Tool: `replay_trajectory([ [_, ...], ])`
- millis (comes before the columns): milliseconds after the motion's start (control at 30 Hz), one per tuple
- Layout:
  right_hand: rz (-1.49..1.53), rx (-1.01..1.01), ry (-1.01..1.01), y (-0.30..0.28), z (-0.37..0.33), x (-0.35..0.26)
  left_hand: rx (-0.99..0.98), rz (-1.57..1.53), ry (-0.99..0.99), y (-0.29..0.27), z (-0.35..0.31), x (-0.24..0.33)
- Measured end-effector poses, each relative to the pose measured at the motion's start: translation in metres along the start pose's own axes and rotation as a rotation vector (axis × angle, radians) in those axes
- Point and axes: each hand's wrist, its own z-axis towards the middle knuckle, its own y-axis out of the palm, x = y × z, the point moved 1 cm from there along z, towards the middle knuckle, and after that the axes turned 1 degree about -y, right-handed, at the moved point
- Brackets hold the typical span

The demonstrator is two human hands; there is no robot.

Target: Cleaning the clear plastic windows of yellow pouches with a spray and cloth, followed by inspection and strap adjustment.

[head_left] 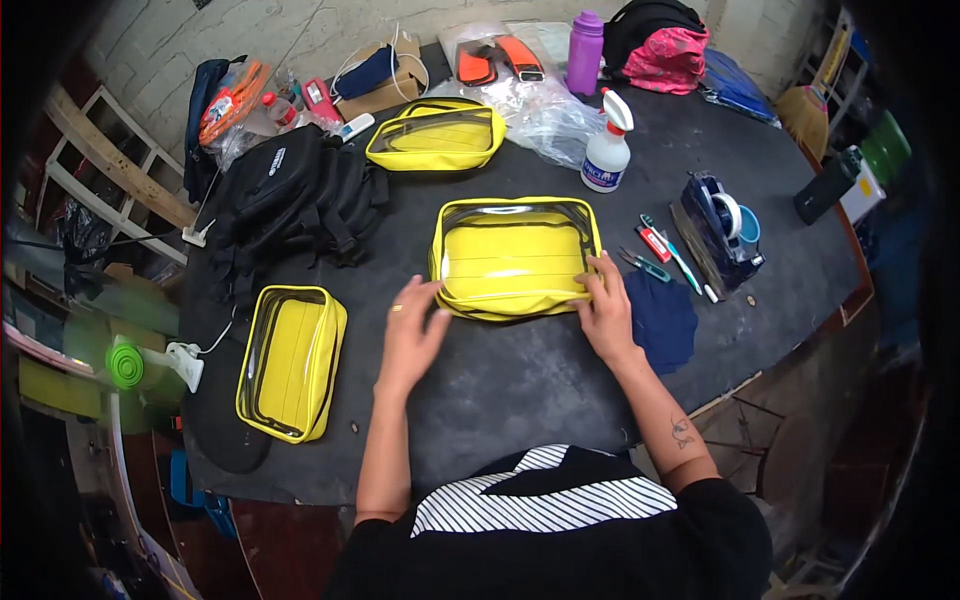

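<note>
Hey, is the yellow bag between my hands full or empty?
The bag looks empty: only plain yellow shows inside, seen through its clear top.

One view: head-worn fisheye camera, left unit of a side-by-side pair. It faces downward and forward across the worktop (480, 400), upright and unmirrored. The left hand (412, 325) and right hand (608, 312) lie close, near mid-frame. The wall (300, 35) marks the far limit; straight edges bend toward the rim.
</note>
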Motion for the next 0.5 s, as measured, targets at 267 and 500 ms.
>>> replay_trajectory([
  [267, 0.908, 0.300, 0.380, 0.008, 0.004, 0.026, -0.259, 0.344, 0.114, 0.003, 0.001, 0.051],
  [500, 1.282, 0.357, 0.739, 0.016, 0.012, 0.029, 0.125, 0.017, 0.130, 0.002, -0.011, 0.061],
])
